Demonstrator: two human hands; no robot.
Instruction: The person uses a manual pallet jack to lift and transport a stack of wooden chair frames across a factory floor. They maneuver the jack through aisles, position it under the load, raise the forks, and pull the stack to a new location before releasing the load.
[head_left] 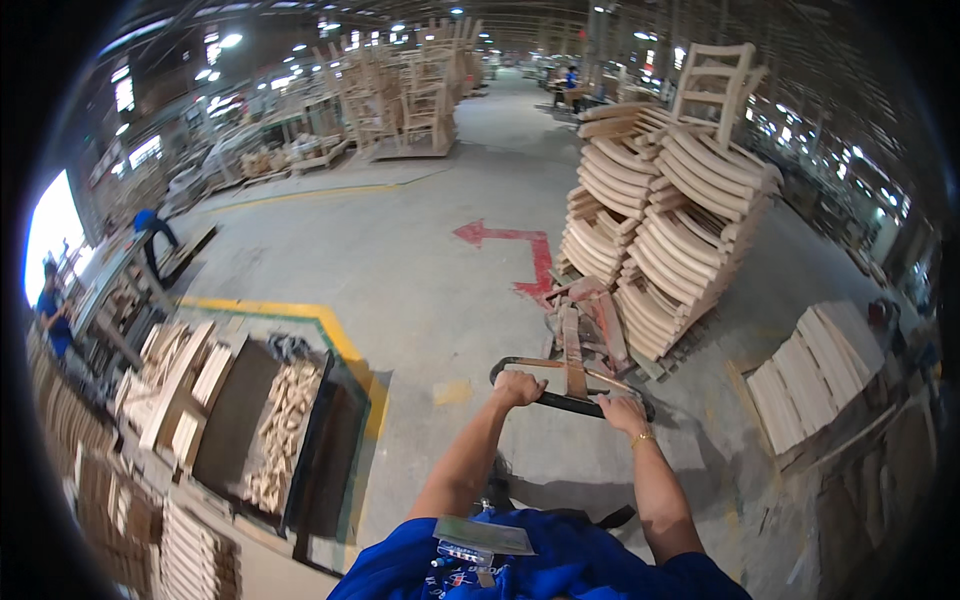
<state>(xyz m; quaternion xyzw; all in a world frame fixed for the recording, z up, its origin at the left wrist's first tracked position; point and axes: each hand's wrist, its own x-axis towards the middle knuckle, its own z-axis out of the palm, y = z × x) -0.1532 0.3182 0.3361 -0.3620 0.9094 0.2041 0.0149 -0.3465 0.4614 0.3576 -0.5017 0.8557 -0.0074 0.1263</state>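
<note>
Both my arms reach forward to the dark, looped handle (570,404) of a pallet jack. My left hand (521,387) is wrapped round the left part of the bar. Further along, my right hand (624,412) grips its right end, with a gold bracelet on that wrist. A worn, reddish jack body (590,315) stands beyond the handle. Right behind it rises a tall stack of curved wooden chair parts (680,230), with a wooden chair frame (712,92) on top. Whether the jack's forks are under that stack is hidden.
A dark-edged bin of small wood pieces (285,430) stands at left inside a yellow floor line (345,350). Stacked boards (815,375) sit at right. Chair frames (405,105) are piled far ahead. Two people in blue (150,225) work at far left. A red arrow (500,235) marks the floor.
</note>
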